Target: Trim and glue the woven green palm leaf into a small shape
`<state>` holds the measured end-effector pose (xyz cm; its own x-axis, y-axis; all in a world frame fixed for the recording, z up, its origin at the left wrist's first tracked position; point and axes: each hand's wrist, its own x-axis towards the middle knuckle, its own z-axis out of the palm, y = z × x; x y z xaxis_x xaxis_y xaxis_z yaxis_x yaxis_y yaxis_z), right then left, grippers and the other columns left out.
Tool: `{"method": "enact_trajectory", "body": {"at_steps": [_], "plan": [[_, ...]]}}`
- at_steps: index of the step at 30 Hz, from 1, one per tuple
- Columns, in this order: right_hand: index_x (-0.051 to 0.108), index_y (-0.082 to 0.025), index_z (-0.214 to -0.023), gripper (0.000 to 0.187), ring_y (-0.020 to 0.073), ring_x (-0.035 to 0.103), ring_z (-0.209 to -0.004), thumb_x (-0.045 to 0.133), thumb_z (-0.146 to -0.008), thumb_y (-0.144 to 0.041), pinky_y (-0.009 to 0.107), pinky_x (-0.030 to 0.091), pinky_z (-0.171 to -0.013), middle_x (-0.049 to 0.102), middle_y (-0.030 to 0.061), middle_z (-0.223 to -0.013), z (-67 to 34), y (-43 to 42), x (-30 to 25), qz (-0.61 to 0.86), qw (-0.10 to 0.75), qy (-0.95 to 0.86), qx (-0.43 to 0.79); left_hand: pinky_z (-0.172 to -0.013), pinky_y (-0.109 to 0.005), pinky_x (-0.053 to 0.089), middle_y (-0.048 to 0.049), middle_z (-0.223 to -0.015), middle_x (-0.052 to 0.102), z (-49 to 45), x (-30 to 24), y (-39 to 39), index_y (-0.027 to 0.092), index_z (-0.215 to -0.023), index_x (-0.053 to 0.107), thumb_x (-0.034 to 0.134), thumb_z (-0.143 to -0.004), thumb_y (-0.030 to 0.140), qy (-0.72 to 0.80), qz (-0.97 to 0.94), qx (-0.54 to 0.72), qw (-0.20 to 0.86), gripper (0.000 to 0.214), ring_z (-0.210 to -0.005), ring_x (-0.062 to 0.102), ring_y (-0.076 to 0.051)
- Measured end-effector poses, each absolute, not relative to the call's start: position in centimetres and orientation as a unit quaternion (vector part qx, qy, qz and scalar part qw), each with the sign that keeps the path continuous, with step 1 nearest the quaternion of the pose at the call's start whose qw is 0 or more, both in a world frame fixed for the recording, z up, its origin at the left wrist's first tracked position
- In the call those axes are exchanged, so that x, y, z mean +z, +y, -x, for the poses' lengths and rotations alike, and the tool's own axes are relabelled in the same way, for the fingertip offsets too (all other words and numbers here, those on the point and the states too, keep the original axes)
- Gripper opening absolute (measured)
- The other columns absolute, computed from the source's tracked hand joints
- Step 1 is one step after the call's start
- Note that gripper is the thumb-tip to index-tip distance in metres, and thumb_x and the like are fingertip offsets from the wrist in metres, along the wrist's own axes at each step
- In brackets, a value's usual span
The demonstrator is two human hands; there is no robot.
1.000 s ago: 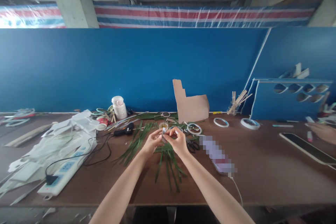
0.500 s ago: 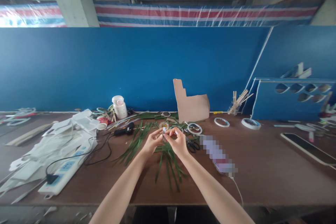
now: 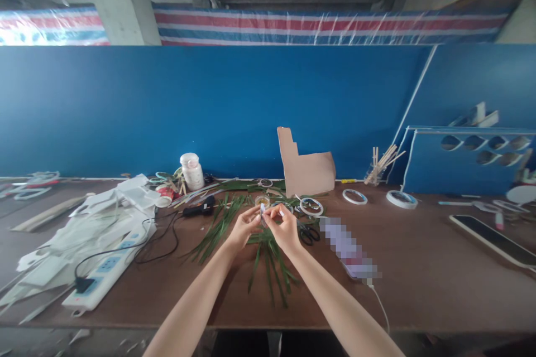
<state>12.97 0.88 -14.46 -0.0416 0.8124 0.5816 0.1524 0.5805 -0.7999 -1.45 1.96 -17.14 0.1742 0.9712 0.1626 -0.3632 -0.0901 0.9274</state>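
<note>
My left hand [image 3: 243,230] and my right hand [image 3: 285,230] meet over the middle of the table, fingertips pinched together. Between them is a small whitish piece [image 3: 263,210], too small to name. Just beyond the fingertips lies a round, clear, yellowish thing [image 3: 262,200], perhaps a tape roll. Long green leaf strips [image 3: 221,226] spread to the left, and more strips [image 3: 272,268] fan out below my hands. Black-handled scissors [image 3: 310,234] lie to the right of my right hand, with a white ring [image 3: 311,206] behind them.
On the left are a power strip [image 3: 104,270], white scraps [image 3: 96,217] and a black-handled tool [image 3: 200,207] with its cord. A cardboard cutout [image 3: 310,173] leans on the blue partition [image 3: 234,106]. A blurred purple phone-like object [image 3: 347,248] lies right; a dark phone [image 3: 494,239] lies farther right.
The view has shifted very slightly. Both hands stay pinched together at the same spot, with only slight finger movement around the small whitish piece.
</note>
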Motion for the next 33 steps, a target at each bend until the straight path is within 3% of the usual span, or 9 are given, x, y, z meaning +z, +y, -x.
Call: {"method": "enact_trajectory", "body": {"at_steps": [8, 15, 26, 33], "plan": [[0.048, -0.022, -0.068, 0.018, 0.0158, 0.063, -0.064, 0.055, -0.08, -0.034, 0.025, 0.048, -0.066, 0.066, 0.0007, -0.071, -13.2, 0.5, -14.0, 0.423, 0.534, -0.711, 0.172, -0.059, -0.025, 0.051, -0.0139, -0.118, 0.06, 1.3, -16.5, 1.5, 0.018, -0.118, 0.06, 0.074, -0.066, 0.038, 0.361, -0.487, 0.565, 0.56, 0.058, -0.086, 0.063, -0.022], [0.05, -0.022, -0.068, 0.013, 0.0151, 0.063, -0.063, 0.055, -0.078, -0.028, 0.023, 0.047, -0.063, 0.064, -0.0002, -0.067, -13.3, 0.7, -13.7, 0.447, 0.498, -0.732, 0.127, -0.06, -0.025, 0.051, -0.0126, -0.117, 0.061, 1.2, -16.1, 1.4, 0.018, -0.116, 0.06, 0.075, -0.064, 0.039, 0.374, -0.484, 0.559, 0.56, 0.058, -0.091, 0.063, -0.025], [0.05, -0.023, -0.071, 0.012, 0.016, 0.062, -0.061, 0.055, -0.077, -0.032, 0.025, 0.047, -0.061, 0.064, 0.0001, -0.068, -13.9, 2.1, -14.6, 0.44, 0.524, -0.709, 0.168, -0.058, -0.025, 0.051, -0.0128, -0.113, 0.062, 1.2, -16.0, 1.3, 0.018, -0.115, 0.06, 0.075, -0.064, 0.038, 0.371, -0.488, 0.551, 0.566, 0.056, -0.081, 0.066, -0.023], [0.05, -0.022, -0.068, 0.014, 0.018, 0.062, -0.06, 0.058, -0.07, -0.033, 0.026, 0.044, -0.059, 0.065, 0.0001, -0.064, -16.3, 4.9, -15.8, 0.524, 0.564, -0.62, 0.154, -0.057, -0.026, 0.051, -0.0103, -0.107, 0.064, 1.5, -16.5, 1.7, 0.018, -0.114, 0.059, 0.073, -0.066, 0.037, 0.354, -0.479, 0.548, 0.588, 0.054, -0.073, 0.067, -0.02]]}}
